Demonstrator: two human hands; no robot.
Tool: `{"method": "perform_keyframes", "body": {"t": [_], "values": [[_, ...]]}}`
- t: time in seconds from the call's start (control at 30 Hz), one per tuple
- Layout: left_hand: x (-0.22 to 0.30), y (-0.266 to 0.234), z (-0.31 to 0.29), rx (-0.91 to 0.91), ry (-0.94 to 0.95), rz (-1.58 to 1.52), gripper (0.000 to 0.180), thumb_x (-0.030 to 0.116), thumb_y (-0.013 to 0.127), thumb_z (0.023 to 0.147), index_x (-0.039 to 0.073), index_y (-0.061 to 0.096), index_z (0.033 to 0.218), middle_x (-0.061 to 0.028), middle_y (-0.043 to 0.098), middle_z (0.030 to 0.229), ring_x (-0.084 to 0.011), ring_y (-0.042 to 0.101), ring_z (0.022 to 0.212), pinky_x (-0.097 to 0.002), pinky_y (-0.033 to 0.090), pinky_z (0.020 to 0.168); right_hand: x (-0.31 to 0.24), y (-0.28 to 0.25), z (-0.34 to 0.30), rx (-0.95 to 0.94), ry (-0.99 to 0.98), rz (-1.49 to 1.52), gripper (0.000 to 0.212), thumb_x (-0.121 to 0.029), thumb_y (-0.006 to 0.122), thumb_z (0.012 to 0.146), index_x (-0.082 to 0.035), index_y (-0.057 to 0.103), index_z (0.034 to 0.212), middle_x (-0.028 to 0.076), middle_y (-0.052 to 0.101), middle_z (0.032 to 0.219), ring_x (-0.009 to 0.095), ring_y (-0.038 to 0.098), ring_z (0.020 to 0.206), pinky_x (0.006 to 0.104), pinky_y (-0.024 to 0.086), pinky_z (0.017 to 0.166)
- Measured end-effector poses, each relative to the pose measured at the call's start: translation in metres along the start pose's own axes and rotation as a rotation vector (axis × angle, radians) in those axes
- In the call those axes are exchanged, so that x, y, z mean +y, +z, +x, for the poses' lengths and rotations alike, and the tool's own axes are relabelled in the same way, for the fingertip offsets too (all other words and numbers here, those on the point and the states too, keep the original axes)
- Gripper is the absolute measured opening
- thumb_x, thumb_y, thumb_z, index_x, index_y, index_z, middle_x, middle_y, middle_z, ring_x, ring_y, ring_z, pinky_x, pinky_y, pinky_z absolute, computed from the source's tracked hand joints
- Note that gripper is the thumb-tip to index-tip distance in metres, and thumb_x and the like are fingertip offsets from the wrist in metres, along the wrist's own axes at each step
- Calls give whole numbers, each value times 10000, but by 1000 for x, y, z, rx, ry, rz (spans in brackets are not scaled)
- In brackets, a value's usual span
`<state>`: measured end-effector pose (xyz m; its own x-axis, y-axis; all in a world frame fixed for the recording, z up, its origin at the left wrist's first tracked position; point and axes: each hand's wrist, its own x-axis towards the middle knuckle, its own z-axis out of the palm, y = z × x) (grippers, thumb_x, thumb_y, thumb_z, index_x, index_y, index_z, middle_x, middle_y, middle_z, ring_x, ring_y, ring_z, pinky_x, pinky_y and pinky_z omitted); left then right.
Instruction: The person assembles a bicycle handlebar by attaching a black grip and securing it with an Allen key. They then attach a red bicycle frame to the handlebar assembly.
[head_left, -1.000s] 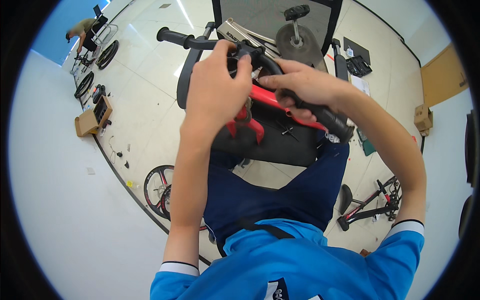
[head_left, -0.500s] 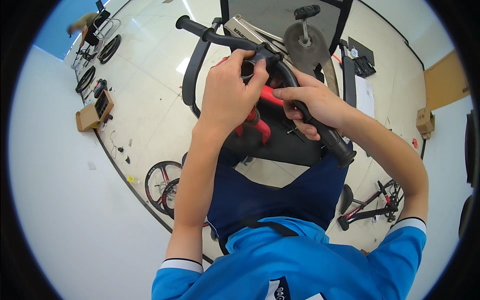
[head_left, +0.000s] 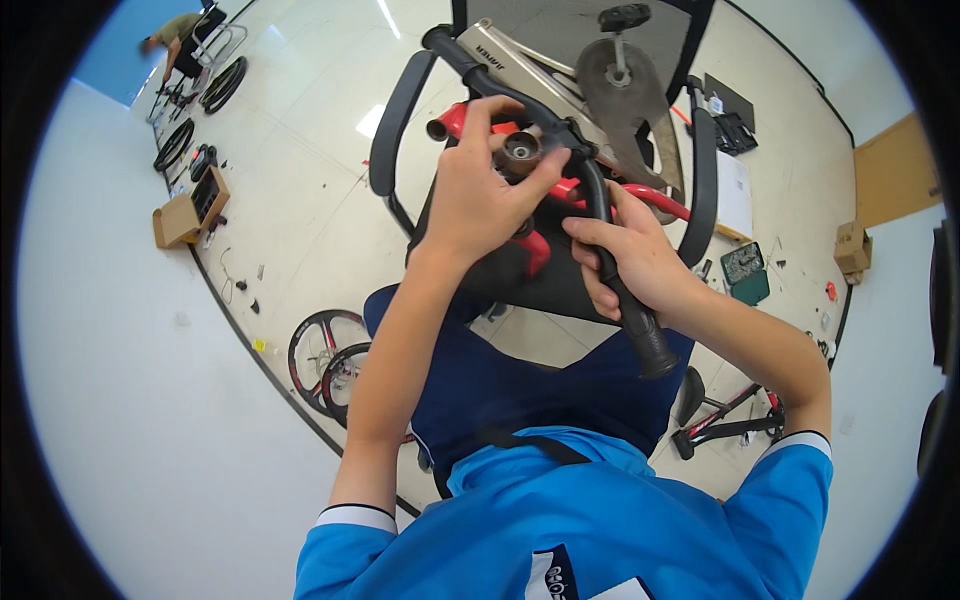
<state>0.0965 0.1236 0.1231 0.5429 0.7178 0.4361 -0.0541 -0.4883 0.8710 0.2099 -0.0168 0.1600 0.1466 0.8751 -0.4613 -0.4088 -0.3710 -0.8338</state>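
Note:
A black bicycle handlebar with a rubber grip at its near end lies across a red bike frame on a black chair. My right hand is wrapped around the bar just above the grip. At the bar's middle, the fingers of my left hand pinch a small round brown-and-black headset part by the stem. A grey crank and chainring lie beyond, on the chair.
Two bike wheels lean at the wall to my left. A cardboard box sits further along that wall. A green tool case and a small bike are on the floor at right. Another person works far off.
The handlebar and frame have shifted right and nearer in view. My left hand has slid up to the stem, its fingers now on the round part. My right hand keeps its hold.

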Motion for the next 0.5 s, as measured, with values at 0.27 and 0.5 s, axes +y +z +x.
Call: {"method": "perform_keyframes", "body": {"t": [0.27,0.5], "values": [[-29,14,-43,143,146,-25,384,265,787,822,-2,625,1047,-131,719,840,-196,714,751,-313,548,688,34,-15,3,-23,-29,-98,369,-115,584,941,-86,374,1242,53,455,655,156,453,339,283,352,291],[-86,34,-78,332,251,255,327,241,816,735,46,680,959,-111,685,850,-312,659,770,-356,529,706,88,-50,45,-51,-51,-384,534,-73,557,949,-122,298,1414,49,461,677,159,454,352,277,369,307]]}}
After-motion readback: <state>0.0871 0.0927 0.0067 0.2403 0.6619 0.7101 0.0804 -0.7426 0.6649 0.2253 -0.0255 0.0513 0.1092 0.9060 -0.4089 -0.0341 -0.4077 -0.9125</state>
